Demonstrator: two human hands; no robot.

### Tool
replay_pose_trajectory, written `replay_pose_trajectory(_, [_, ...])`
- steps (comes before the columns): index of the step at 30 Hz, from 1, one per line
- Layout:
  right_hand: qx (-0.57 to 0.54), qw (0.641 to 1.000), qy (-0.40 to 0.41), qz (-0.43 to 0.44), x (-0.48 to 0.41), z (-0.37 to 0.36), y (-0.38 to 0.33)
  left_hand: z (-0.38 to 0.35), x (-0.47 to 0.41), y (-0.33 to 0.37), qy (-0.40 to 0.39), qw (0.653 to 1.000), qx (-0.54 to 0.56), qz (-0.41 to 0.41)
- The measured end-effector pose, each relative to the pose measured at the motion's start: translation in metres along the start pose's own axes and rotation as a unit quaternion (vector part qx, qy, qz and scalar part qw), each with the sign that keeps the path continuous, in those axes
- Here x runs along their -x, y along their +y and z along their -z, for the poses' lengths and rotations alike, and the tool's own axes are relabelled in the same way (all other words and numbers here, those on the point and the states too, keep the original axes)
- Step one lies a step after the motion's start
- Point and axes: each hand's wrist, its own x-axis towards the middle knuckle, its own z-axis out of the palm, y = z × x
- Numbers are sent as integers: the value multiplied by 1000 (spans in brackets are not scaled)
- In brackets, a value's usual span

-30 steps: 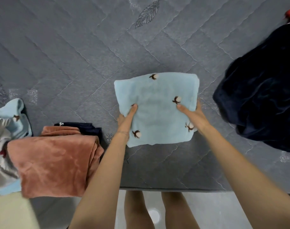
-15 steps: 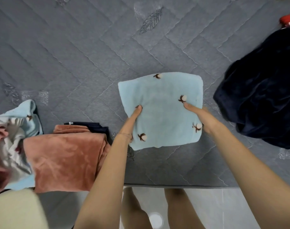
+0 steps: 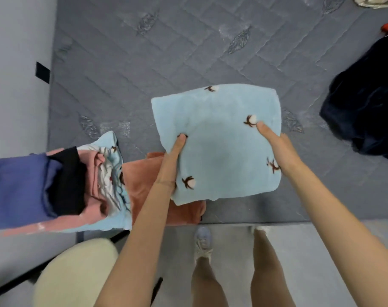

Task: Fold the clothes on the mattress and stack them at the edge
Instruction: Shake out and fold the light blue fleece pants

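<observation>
The left hand (image 3: 171, 167) and right hand (image 3: 281, 151) each pinch a side of the folded pale-blue garment (image 3: 217, 149), thumbs on top, above the near part of the mattress (image 3: 144, 63). Folded pieces (image 3: 93, 173), a rust cloth (image 3: 137, 180) among them, already lie at the near-left edge, so this one likely only needs stacking; the navy heap (image 3: 365, 111) at right looks unfolded.

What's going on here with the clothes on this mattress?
A person is folding laundry. The left hand and right hand hold a folded light blue garment with small flower prints by its near sides, thumbs on top. Its near-left corner overlaps a rust folded piece at the edge of the mattress, beside a stack of folded clothes. A dark navy heap lies crumpled to the right.
</observation>
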Motion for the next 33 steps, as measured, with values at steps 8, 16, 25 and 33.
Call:
replay_pose_trajectory(8, [-52, 998, -5, 45, 65, -118, 17, 114, 45, 32, 19, 999, -11, -37])
replay_pose_trajectory(16, [-32, 999, -19, -20, 47, -161, 77, 167, 23, -3, 153, 981, -104, -55])
replay_pose_trajectory(25, [86, 995, 0, -55, -13, -187, 137, 206, -23, -62, 240, 965, -101, 16])
replay_pose_trajectory(33, [140, 984, 44, -99, -14, -183, 141, 202, -35, -66, 267, 945, -187, -15])
